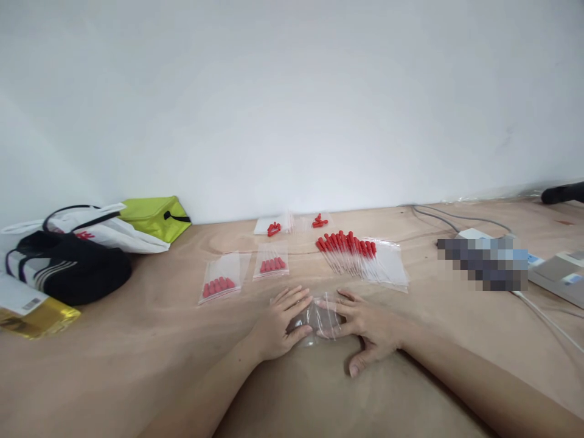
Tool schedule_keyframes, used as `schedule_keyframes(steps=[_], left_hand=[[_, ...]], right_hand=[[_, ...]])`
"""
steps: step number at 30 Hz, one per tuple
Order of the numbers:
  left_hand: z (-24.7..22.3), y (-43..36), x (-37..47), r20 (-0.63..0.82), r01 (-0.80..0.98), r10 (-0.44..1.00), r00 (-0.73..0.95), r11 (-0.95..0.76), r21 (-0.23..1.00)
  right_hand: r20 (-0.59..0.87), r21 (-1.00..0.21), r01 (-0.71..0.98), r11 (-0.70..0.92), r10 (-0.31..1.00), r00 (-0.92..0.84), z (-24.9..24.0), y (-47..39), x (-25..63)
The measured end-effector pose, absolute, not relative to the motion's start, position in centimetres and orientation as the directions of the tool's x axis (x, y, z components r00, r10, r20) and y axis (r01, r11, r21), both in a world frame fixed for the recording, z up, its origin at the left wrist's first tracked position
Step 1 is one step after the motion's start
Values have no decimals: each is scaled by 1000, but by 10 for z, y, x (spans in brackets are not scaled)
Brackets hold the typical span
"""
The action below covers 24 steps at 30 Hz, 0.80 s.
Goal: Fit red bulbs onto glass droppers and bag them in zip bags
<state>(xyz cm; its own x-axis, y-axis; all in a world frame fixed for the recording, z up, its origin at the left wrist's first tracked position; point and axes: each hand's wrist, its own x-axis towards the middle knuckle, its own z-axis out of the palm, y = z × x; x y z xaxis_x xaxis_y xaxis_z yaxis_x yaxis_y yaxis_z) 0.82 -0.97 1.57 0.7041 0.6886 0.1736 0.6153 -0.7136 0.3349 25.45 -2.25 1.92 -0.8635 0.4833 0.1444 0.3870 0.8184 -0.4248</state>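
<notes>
My left hand [280, 322] lies flat on the left part of a small clear zip bag [312, 319] on the table. Fingers spread, my right hand [371, 325] rests its fingertips on the right part of the same bag. Just beyond is a pile of thin clear sticks with red bulb-like ends [349, 243], partly over another clear bag [393, 264]. To the far left of my hands, a bag with several red-ended pieces [219, 286] lies beside a second such bag [272, 264].
At the back, small red pieces [274, 229] and more red pieces [320, 221] lie on clear bags near the wall. A black bag [84, 267], a white bag [137, 234] and a lime-green bag [152, 216] stand left. Cables [438, 210] and a blurred-out object [483, 261] are right.
</notes>
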Motion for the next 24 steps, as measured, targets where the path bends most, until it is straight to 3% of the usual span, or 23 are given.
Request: schedule_keyframes(steps=[4,8,11,14,19,24], left_hand=[[18,-8,-1,135,605,690,711,-698,384],[14,-7,-4,137,579,692,708,-681,449],[11,-4,-2,169,564,699,695,-676,473],[11,-2,1,171,560,689,704,-687,463],[10,0,2,184,546,664,724,-716,434],[6,0,2,199,547,658,726,-729,411]], right_hand=[[230,-477,358,803,507,-831,19,-22,259],[314,-572,377,729,619,-720,13,-13,265],[417,-597,537,596,802,-427,7,11,269],[486,-552,771,318,874,-13,7,44,269],[322,-433,887,-157,893,315,16,88,257],[155,-346,888,-302,915,372,20,103,247]])
